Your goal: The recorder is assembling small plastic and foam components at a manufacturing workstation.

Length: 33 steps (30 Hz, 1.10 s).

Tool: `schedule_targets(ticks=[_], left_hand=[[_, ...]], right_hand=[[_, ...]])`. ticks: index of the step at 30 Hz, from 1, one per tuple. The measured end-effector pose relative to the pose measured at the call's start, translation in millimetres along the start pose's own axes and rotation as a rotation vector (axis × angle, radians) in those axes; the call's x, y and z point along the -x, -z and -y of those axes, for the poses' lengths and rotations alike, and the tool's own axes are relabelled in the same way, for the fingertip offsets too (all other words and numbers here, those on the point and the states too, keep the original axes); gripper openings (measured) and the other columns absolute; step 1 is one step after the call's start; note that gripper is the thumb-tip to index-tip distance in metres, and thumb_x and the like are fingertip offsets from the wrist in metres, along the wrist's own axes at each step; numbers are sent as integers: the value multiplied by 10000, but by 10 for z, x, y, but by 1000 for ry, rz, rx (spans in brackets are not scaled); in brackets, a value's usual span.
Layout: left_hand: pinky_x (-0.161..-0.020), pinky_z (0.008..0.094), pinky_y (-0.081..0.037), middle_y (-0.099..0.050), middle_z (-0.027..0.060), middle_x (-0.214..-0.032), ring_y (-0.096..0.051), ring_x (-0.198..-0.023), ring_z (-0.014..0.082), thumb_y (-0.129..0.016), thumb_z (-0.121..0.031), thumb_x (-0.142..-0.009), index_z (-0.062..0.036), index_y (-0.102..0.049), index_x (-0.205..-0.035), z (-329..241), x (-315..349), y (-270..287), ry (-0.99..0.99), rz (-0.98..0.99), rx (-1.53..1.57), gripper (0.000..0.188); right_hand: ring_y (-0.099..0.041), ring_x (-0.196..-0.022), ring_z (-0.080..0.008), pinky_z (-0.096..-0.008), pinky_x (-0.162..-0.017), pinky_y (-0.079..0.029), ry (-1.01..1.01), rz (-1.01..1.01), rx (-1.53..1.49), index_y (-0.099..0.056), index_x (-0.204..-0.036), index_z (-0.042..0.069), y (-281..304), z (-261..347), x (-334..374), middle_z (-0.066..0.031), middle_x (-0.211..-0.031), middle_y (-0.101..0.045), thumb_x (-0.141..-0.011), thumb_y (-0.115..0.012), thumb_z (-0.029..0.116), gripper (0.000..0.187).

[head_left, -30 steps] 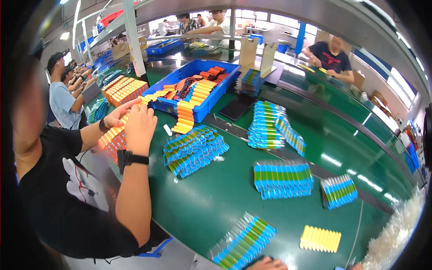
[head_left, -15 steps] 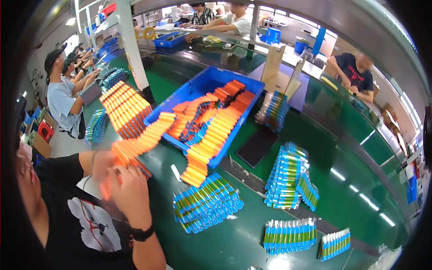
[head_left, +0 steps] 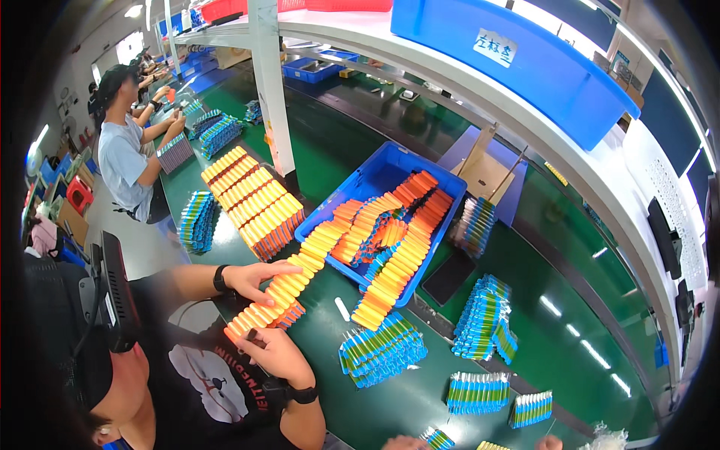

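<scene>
Only small parts of my hands show at the lower edge. My left hand is beside a short strip of slim blue-and-green packets; I cannot tell whether it touches them. Further right, the tip of my right hand shows, its fingers cut off by the edge. Between the hands lie yellow pieces, mostly out of view. Nearest beyond them are a row of blue-and-green packets and a smaller bundle.
At left, a co-worker's hands hold a strip of orange slim pieces running from a blue bin. Orange stacks, packet piles and a dark flat slab lie on the green table. Overhead, a shelf carries another blue bin.
My view has shifted, bringing the overhead shelf and bin into sight. My hands have appeared at the lower edge. The co-worker's hands have spread along the orange strip.
</scene>
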<state>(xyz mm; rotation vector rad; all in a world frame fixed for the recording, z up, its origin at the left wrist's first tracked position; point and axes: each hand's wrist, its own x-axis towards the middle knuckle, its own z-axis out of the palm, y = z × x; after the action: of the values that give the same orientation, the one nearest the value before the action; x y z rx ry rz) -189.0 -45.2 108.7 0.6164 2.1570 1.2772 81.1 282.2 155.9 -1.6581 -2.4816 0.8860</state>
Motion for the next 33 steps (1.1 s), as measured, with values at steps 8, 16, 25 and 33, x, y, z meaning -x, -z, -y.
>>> schedule_targets(ticks=[8,16,25,33], left_hand=[[-715,434,-453,-660,22,-786,-621,-806,251,-697,-287,-831,-168,-728,-843,779,-713,232,-98,-400,-426,123],[-754,425,-450,-596,31,-842,-578,-817,267,-674,-275,-822,-159,-659,-856,958,-719,243,-186,-180,-636,122],[-746,487,-428,-571,80,-924,-554,-899,291,-587,-337,-848,-153,-614,-910,777,-773,382,-84,8,-611,196],[-781,514,-444,-584,79,-955,-562,-927,303,-598,-346,-852,-157,-629,-943,732,-716,312,-106,70,-618,211]], right_hand=[[-652,-688,-222,-350,-644,-516,778,369,-6,-689,-881,8,-1172,3910,-1682,-121,-749,-668,-879,-671,171,164],[-586,-1234,-382,-485,-1008,-482,960,272,597,-645,-1229,94,-1873,6808,-2818,-212,-1289,-634,-860,-518,220,410],[-645,-1158,-369,-462,-950,-513,737,-80,216,-579,-1391,135,-1975,7855,-2831,-205,-1249,-668,-862,-533,223,538],[-716,-939,-271,-404,-809,-563,891,28,248,-733,-1125,48,-2642,8156,-3210,-171,-1038,-736,-865,-551,170,340]])
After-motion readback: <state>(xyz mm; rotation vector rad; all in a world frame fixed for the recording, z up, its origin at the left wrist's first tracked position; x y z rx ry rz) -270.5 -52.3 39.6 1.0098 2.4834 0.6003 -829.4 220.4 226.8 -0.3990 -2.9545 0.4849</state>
